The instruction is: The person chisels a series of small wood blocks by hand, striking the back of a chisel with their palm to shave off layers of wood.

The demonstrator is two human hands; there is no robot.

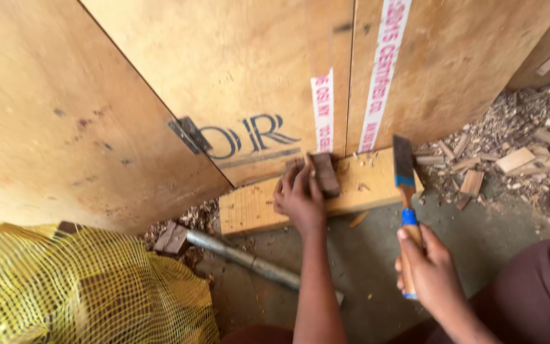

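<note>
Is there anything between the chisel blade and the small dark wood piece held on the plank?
Nothing visible. The chisel in the right hand stands beside the dark wood piece, which the left hand holds on the plank. Only bare plank with small chips lies between.

Single head view, steep downward, close over floor.

Left hand on dark wood block atop pale plank (plywood behind), right hand gripping chisel.
</note>
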